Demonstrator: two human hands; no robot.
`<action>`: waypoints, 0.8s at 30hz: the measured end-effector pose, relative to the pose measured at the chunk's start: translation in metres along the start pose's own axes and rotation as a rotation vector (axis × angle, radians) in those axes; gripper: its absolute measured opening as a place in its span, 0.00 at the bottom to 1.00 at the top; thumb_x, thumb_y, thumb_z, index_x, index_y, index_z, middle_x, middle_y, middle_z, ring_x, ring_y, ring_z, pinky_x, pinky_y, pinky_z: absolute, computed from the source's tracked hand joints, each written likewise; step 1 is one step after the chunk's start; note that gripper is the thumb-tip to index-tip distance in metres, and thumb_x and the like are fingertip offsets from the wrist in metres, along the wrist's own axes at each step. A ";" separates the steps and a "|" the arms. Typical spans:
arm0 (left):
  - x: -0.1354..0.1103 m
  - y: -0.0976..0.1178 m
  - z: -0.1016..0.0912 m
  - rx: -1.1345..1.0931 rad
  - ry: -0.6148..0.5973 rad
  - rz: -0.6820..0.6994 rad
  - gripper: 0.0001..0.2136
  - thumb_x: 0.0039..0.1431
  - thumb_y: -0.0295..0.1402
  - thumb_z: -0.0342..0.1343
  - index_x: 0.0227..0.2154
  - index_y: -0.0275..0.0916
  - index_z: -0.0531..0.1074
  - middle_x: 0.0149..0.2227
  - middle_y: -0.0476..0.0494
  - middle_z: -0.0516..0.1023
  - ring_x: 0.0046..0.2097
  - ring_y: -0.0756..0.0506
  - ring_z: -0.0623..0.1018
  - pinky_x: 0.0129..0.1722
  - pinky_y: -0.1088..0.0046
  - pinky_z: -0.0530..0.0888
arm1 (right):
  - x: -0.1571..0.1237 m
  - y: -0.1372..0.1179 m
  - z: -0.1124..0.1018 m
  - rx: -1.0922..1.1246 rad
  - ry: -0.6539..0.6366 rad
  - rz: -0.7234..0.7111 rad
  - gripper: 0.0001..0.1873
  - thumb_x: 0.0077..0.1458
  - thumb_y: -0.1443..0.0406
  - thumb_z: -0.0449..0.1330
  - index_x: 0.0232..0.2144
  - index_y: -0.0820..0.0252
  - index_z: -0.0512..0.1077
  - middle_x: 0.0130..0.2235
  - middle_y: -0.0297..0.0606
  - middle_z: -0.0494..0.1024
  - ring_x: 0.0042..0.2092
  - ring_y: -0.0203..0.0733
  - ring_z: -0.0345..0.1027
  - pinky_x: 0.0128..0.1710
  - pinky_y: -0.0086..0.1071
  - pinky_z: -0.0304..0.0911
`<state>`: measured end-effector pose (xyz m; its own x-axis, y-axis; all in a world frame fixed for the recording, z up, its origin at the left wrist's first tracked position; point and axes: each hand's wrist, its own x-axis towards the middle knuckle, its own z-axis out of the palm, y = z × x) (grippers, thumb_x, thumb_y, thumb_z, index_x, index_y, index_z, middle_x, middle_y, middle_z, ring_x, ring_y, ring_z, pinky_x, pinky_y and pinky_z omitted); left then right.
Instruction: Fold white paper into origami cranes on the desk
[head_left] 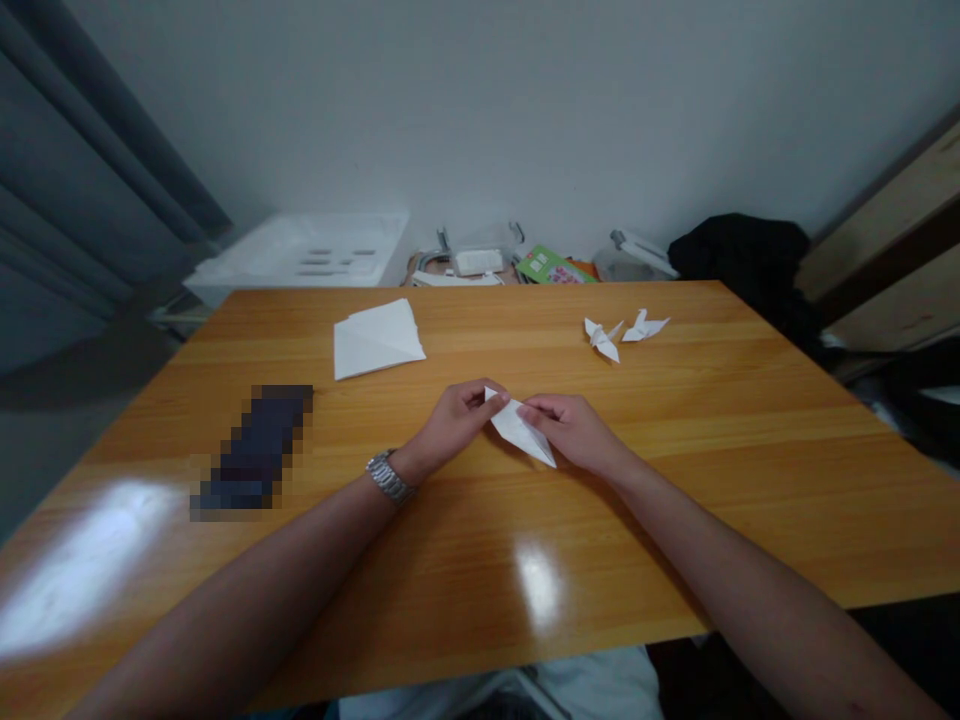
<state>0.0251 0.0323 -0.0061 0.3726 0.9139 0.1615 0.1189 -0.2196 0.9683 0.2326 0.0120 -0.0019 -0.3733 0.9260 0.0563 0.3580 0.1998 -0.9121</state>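
A small folded white paper piece (519,428) lies at the middle of the wooden table (675,480). My left hand (454,420), with a metal watch on its wrist, pinches the paper's upper left tip. My right hand (574,430) presses and pinches its right edge. Both hands rest low on the tabletop with fingers curled on the paper.
Two finished white paper cranes (604,338) (643,326) sit at the far right. A stack of white paper sheets (376,338) lies far left of centre. A dark blurred object (255,450) lies at the left. Clutter, a white box (300,255) and dark cloth (739,250) line the wall.
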 end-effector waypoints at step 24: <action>0.002 -0.002 -0.002 0.002 0.038 -0.036 0.15 0.61 0.44 0.60 0.34 0.36 0.78 0.32 0.45 0.79 0.34 0.48 0.75 0.36 0.73 0.71 | 0.003 0.004 -0.001 0.032 0.001 0.061 0.23 0.60 0.48 0.58 0.32 0.63 0.78 0.28 0.35 0.73 0.29 0.37 0.61 0.29 0.29 0.55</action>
<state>0.0239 0.0349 -0.0073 0.3330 0.9334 0.1336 0.1333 -0.1869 0.9733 0.2339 0.0155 -0.0048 -0.3507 0.9365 0.0010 0.3523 0.1329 -0.9264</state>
